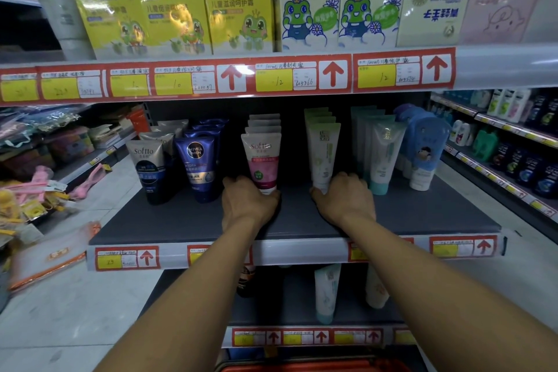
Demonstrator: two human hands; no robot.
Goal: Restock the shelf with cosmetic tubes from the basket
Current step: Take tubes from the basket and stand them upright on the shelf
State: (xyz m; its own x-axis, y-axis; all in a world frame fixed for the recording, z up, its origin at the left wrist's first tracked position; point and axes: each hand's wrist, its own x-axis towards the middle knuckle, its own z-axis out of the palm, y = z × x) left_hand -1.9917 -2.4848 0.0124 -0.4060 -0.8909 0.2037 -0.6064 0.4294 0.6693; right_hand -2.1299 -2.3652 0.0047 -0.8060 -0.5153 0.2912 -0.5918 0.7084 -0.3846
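- The red basket is cut off by the bottom edge.
- Left hand hides the pink Softto tube base.
- Price tags carry unreadable handwriting.

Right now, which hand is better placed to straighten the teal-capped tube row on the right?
Probably the right hand: its grip is on the white-green tube right beside the teal-capped tube. The left hand holds the pink Softto tube, farther away.
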